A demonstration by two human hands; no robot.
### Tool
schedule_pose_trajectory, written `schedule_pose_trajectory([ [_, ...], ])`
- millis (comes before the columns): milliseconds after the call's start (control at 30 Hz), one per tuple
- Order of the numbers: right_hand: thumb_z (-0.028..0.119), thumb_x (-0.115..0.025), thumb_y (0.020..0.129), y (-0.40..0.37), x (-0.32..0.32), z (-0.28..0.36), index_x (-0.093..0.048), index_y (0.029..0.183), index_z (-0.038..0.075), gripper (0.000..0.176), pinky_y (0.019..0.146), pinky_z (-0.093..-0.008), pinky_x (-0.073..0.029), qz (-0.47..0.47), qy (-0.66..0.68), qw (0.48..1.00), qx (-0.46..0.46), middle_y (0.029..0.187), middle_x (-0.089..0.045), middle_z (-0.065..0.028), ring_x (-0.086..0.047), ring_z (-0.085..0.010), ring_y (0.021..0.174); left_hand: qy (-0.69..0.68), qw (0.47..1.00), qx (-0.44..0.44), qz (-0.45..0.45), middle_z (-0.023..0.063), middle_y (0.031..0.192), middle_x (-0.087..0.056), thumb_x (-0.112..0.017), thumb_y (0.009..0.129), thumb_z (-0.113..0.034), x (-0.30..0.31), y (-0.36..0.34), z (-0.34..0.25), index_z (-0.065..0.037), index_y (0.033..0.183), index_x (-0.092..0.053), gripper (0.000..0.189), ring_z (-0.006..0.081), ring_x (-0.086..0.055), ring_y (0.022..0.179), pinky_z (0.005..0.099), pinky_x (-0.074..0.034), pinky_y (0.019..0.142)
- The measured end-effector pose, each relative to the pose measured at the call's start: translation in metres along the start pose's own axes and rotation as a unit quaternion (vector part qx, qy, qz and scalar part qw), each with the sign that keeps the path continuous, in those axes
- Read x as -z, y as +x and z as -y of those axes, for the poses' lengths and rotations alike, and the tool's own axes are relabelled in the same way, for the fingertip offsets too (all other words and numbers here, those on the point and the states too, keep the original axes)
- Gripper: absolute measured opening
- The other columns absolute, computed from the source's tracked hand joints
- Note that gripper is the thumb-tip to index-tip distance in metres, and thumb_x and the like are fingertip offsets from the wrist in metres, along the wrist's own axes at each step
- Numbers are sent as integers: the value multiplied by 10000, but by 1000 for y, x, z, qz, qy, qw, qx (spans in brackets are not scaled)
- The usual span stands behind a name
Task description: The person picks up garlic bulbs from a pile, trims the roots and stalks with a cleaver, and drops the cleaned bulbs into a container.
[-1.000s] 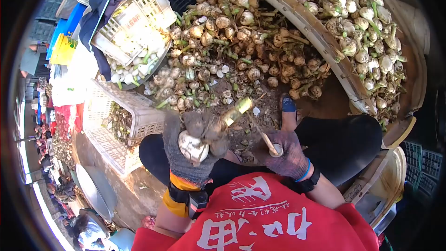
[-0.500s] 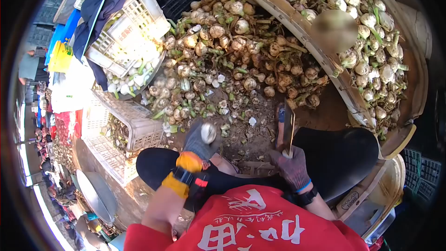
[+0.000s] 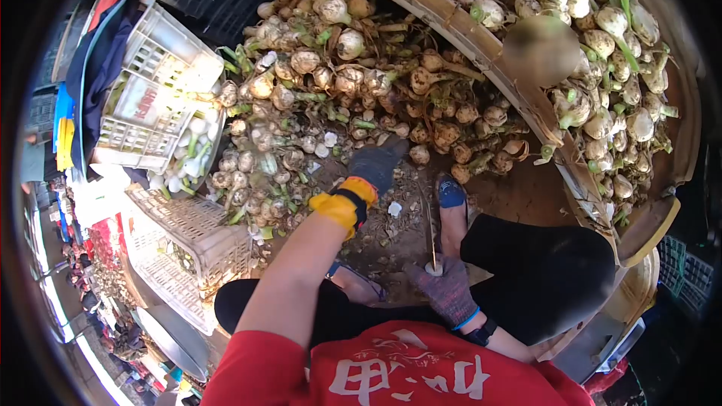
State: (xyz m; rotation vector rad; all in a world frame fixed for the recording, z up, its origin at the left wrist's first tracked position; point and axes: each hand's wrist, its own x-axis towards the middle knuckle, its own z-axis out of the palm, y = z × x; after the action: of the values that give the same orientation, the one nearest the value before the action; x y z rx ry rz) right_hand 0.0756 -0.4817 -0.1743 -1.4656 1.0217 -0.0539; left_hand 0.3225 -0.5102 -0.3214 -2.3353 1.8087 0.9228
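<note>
My left hand (image 3: 376, 166), in a grey glove with a yellow cuff, reaches palm down to the near edge of a heap of garlic bulbs (image 3: 350, 43) with stalks. Its fingers stretch forward among the bulbs, and I see nothing held in them. A knife (image 3: 429, 219) stands with its narrow blade pointing away from me, its pale handle end showing at my right hand. My right hand (image 3: 445, 288), in a grey-purple knitted glove, is closed around that handle above my lap. Loose skins and trimmings (image 3: 387, 225) lie on the ground between my feet.
A curved wooden rim (image 3: 481, 41) at the right holds back more garlic bulbs (image 3: 602, 41). White plastic crates (image 3: 218, 233) stand at the left, one over a basin of cleaned bulbs (image 3: 197, 135). A metal basin (image 3: 174, 342) sits at the lower left.
My left hand has moved forward and right to the heap; the pale bulb it held is no longer seen in it. My right hand with the knife has shifted left and down.
</note>
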Motion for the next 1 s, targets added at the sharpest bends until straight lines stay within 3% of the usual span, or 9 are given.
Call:
schedule_pose_trajectory([
  [200,199,-782,793,4,2,11,-674,793,24,206,580,-323,-464,-14,96,990,-105,665,-654,-92,-593,-143,600,-138,977,-75,-147,181,1228,-604,-581,867,-134,-52,22,16,-148,1269,-580,402,385,-554,1163,440,-459,963],
  [300,204,-778,796,5,0,11,-663,760,26,215,564,-324,-458,-21,86,993,-72,634,-638,-99,-585,-153,575,-30,996,73,45,210,1209,-588,-580,854,-116,-21,-31,-15,-151,1343,-500,497,394,-597,1063,456,-482,888],
  [467,233,-775,808,-11,-2,-6,-627,699,20,281,524,-329,-441,-33,49,998,-11,576,-594,-102,-538,-164,523,76,994,81,13,182,1233,-583,-539,875,-129,-52,-16,-35,-153,1337,-492,465,368,-617,1052,468,-507,821],
  [533,250,-778,808,-19,-3,-17,-621,695,18,302,516,-339,-440,-32,49,998,-26,582,-600,-104,-540,-167,523,121,980,18,-155,177,1184,-601,-505,890,-123,-94,5,-36,-148,1310,-506,421,364,-647,987,471,-527,761],
  [700,233,-774,815,-23,4,-22,-633,737,14,272,547,-316,-457,-49,70,995,-46,604,-615,-77,-553,-126,560,-59,993,97,19,188,1270,-567,-624,834,-119,-93,30,-12,-134,1329,-499,510,357,-658,970,431,-542,797],
  [767,195,-752,830,-19,8,-10,-645,793,15,213,573,-301,-465,-63,93,991,-72,650,-630,-59,-565,-114,603,-157,983,53,-82,174,1257,-574,-687,779,-106,-94,3,-5,-120,1333,-497,586,323,-642,1018,401,-527,842],
  [867,161,-731,841,-14,11,5,-644,822,19,167,591,-296,-468,-59,144,986,-58,689,-637,-48,-574,-111,633,-464,868,32,-175,120,1201,-603,-824,641,-80,-23,-72,-34,-51,1306,-506,738,213,-572,1135,328,-471,955],
  [933,153,-726,844,-13,13,1,-640,818,22,159,598,-297,-469,-37,118,991,-55,695,-631,-40,-573,-111,637,-777,620,-21,-109,98,1172,-615,-829,652,-100,46,-139,-65,-15,1267,-521,693,189,-581,1093,330,-482,938],
  [1000,203,-769,816,-10,7,-16,-628,820,-14,259,573,-283,-473,31,134,989,-56,724,-640,-63,-584,-103,643,-512,832,-26,-212,87,1158,-621,-841,645,-104,70,-191,-73,-22,1249,-539,680,188,-598,1057,336,-491,919],
])
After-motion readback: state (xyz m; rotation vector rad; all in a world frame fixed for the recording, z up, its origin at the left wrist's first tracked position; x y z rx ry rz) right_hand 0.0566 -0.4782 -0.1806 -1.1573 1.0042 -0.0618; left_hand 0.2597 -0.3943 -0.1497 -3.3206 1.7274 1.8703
